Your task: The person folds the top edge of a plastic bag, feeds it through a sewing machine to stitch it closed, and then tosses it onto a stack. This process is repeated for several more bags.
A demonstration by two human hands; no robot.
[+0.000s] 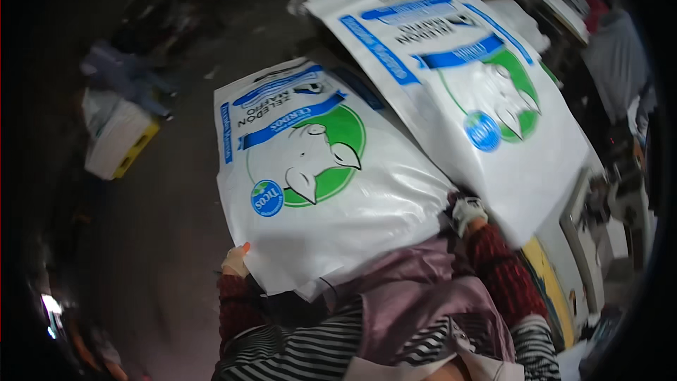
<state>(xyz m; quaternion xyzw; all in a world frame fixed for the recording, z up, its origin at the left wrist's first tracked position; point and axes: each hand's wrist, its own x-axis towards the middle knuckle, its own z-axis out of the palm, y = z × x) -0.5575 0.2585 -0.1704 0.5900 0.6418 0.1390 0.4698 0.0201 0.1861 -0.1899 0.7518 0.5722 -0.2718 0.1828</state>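
A large white sack point(395, 183), printed with blue bands and a pig's head on a green disc, lies slanted in front of my body. My left hand point(235, 261), in a pale glove with a bare fingertip showing, is closed on its near left corner. At the near right corner, my right hand point(468, 214), in a whitish glove with dark fingers, grips the sack's edge; its fingertips are partly hidden. A second sack point(522, 176) of the same print lies beside it on the right, close to my right hand. What supports the sacks is hidden beneath them.
A person point(123, 70) is at the far left, near a white block-like stack point(116, 134) with a yellow side. Right of me stand a grey machine frame point(582, 240) and a yellow-edged surface point(546, 279). Dark floor point(162, 240) stretches along the left.
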